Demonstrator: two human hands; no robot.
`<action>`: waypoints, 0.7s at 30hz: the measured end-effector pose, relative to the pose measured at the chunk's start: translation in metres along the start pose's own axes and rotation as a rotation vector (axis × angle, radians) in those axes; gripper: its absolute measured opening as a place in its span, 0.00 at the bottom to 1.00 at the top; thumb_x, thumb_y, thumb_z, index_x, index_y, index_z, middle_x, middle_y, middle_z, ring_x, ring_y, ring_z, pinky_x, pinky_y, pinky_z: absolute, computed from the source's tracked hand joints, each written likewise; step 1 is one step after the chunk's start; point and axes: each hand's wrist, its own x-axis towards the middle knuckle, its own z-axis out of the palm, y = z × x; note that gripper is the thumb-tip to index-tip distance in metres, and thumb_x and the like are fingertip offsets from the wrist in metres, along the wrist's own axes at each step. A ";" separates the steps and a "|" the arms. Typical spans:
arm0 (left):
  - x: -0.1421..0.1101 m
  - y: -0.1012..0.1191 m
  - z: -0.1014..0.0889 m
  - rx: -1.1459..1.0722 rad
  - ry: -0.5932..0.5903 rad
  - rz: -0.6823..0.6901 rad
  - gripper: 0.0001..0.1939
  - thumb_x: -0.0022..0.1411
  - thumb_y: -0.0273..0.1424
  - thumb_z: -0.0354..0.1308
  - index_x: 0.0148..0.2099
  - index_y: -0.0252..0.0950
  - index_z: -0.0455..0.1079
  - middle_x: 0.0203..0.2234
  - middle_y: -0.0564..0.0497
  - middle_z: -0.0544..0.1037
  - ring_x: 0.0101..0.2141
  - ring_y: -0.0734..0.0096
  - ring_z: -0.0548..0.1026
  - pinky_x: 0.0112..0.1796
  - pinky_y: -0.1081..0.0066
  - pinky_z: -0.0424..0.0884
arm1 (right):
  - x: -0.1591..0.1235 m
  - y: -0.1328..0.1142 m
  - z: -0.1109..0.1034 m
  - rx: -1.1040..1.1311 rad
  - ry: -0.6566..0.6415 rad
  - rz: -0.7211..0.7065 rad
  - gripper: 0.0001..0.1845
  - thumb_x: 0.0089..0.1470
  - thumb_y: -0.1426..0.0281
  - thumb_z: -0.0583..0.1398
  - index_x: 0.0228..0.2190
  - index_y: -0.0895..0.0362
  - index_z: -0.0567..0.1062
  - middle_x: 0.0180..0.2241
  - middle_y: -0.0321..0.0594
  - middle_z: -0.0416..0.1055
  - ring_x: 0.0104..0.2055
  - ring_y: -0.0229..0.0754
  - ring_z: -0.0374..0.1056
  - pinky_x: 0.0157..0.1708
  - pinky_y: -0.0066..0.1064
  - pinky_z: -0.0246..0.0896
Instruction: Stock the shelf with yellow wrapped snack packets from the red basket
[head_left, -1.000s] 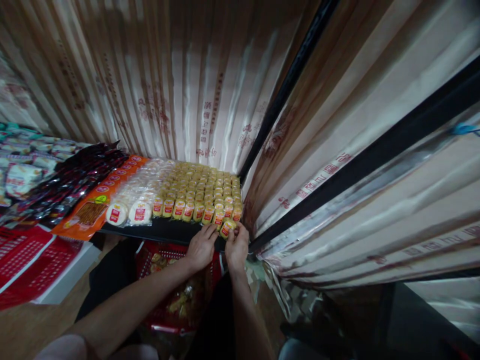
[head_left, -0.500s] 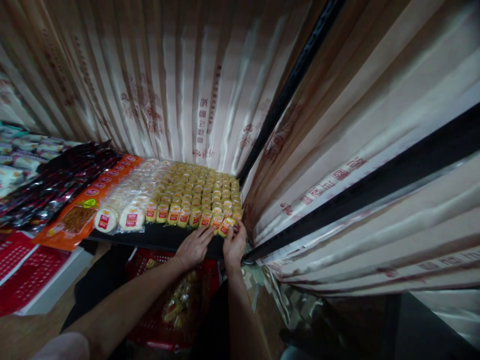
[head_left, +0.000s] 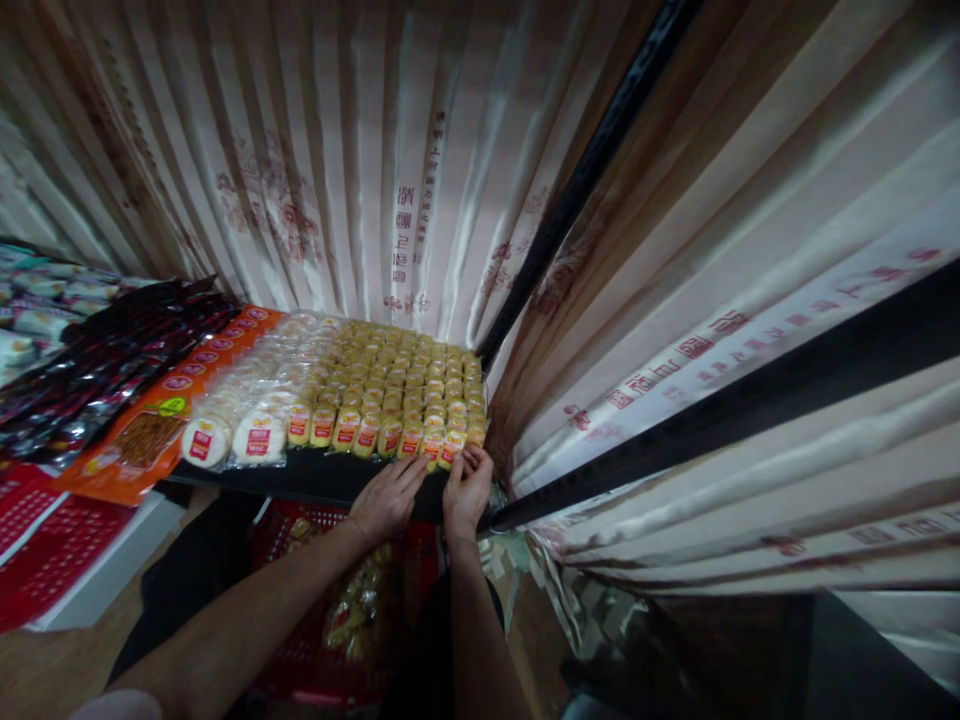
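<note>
Rows of small yellow packets with red labels (head_left: 397, 385) fill a black shelf (head_left: 315, 475). At its front right corner my right hand (head_left: 466, 490) has its fingers bent around one yellow packet (head_left: 452, 449) in the front row. My left hand (head_left: 386, 498) lies just left of it, fingers stretched flat on the shelf edge and touching the front row. Both forearms reach up from the bottom of the view.
Round white cakes (head_left: 229, 440) sit left of the yellow packets, then orange snack bags (head_left: 154, 420) and dark red bags (head_left: 82, 370). A red basket (head_left: 345, 600) with goods stands below the shelf. Hanging printed plastic curtains (head_left: 420, 180) close the back and right side.
My right hand has pushed the packet from the shelf edge into the front row. My left hand has flattened out. The view has shifted slightly.
</note>
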 end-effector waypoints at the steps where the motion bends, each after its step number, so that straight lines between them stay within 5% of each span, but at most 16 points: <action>1: 0.000 0.000 0.000 -0.003 -0.001 0.002 0.28 0.56 0.22 0.43 0.60 0.31 0.56 0.59 0.44 0.60 0.59 0.62 0.56 0.54 0.62 0.57 | -0.002 0.001 0.000 -0.035 -0.005 -0.025 0.14 0.54 0.63 0.51 0.40 0.59 0.64 0.40 0.48 0.65 0.41 0.42 0.65 0.42 0.36 0.65; 5: 0.000 0.001 -0.002 0.002 -0.031 -0.017 0.29 0.55 0.22 0.43 0.60 0.31 0.56 0.59 0.44 0.59 0.59 0.60 0.57 0.53 0.61 0.58 | -0.008 0.005 0.000 -0.158 -0.031 -0.103 0.15 0.55 0.64 0.51 0.40 0.60 0.67 0.38 0.47 0.65 0.39 0.42 0.64 0.40 0.36 0.64; 14: 0.001 0.002 -0.006 0.016 -0.036 -0.013 0.28 0.56 0.22 0.43 0.60 0.30 0.56 0.59 0.44 0.59 0.59 0.60 0.56 0.53 0.62 0.59 | -0.008 -0.002 0.004 -0.164 -0.011 -0.003 0.15 0.54 0.64 0.52 0.41 0.59 0.65 0.37 0.45 0.65 0.36 0.41 0.65 0.38 0.33 0.64; 21: 0.000 0.000 -0.002 0.012 0.022 0.021 0.28 0.56 0.22 0.43 0.60 0.28 0.57 0.59 0.42 0.60 0.59 0.61 0.56 0.54 0.61 0.59 | -0.011 0.000 0.002 -0.219 -0.003 -0.211 0.15 0.58 0.66 0.49 0.40 0.59 0.70 0.40 0.47 0.66 0.46 0.43 0.62 0.46 0.37 0.60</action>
